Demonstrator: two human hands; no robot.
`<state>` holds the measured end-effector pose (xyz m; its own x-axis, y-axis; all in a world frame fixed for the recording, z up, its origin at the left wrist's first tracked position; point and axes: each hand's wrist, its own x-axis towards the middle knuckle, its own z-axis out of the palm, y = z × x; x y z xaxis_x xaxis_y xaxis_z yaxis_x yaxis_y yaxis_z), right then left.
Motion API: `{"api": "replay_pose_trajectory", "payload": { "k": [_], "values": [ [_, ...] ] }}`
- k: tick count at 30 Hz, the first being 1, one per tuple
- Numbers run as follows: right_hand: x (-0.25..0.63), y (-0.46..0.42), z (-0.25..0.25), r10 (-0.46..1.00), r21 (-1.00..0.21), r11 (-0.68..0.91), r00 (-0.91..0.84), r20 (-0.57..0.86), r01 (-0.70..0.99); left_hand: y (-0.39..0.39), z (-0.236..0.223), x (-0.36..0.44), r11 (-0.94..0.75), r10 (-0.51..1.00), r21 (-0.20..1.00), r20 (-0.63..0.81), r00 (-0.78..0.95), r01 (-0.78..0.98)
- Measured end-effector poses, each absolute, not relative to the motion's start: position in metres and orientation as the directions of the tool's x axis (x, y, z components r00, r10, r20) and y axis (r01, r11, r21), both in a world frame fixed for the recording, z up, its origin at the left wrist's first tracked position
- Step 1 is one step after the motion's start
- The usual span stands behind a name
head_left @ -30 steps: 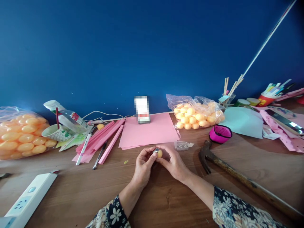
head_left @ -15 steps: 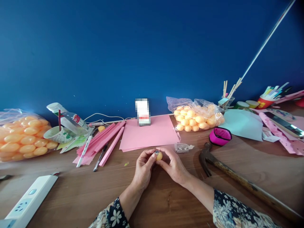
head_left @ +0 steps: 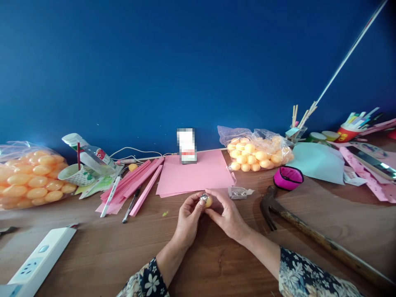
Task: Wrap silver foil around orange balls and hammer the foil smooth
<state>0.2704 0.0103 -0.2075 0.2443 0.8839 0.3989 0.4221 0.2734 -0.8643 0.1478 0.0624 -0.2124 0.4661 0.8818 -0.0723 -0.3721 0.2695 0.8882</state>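
Note:
Between my two hands is a small pale-yellow ball, with a shiny silver piece against its upper left side. My left hand pinches the ball from the left, its thumb touching the silver piece. On the other side, the fingers and thumb of my right hand close round the ball. Whether the silver piece is stuck on or only held there, I cannot tell. A small clear packet of silvery bits lies just beyond my right hand.
A claw hammer lies at the right, near a magenta band. Pink sheets lie ahead. Bags of orange balls stand at the left and back right. A white power strip lies front left.
More of the silver piece shows on the ball, which seems to have turned slightly between my fingers. Both hands stay in nearly the same place.

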Motion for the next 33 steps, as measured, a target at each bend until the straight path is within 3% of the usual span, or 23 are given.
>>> {"api": "replay_pose_trajectory", "payload": {
  "k": [13, 20, 33],
  "values": [
    [0.2714, 0.0119, -0.2141, 0.922, -0.939, 0.206, 0.268, 0.281, 0.275, 0.0631, -0.2128, 0.1474, 0.318, 0.882, 0.849, -0.102, 0.46, -0.422],
    [0.271, 0.0111, -0.2115, 0.928, -0.932, 0.218, 0.234, 0.29, 0.29, 0.0641, -0.2125, 0.1472, 0.328, 0.891, 0.825, -0.109, 0.441, -0.459],
    [0.27, 0.0115, -0.2096, 0.909, -0.921, 0.233, 0.266, 0.32, 0.312, 0.0611, -0.212, 0.149, 0.251, 0.896, 0.892, -0.066, 0.44, -0.377]
  ]
}}
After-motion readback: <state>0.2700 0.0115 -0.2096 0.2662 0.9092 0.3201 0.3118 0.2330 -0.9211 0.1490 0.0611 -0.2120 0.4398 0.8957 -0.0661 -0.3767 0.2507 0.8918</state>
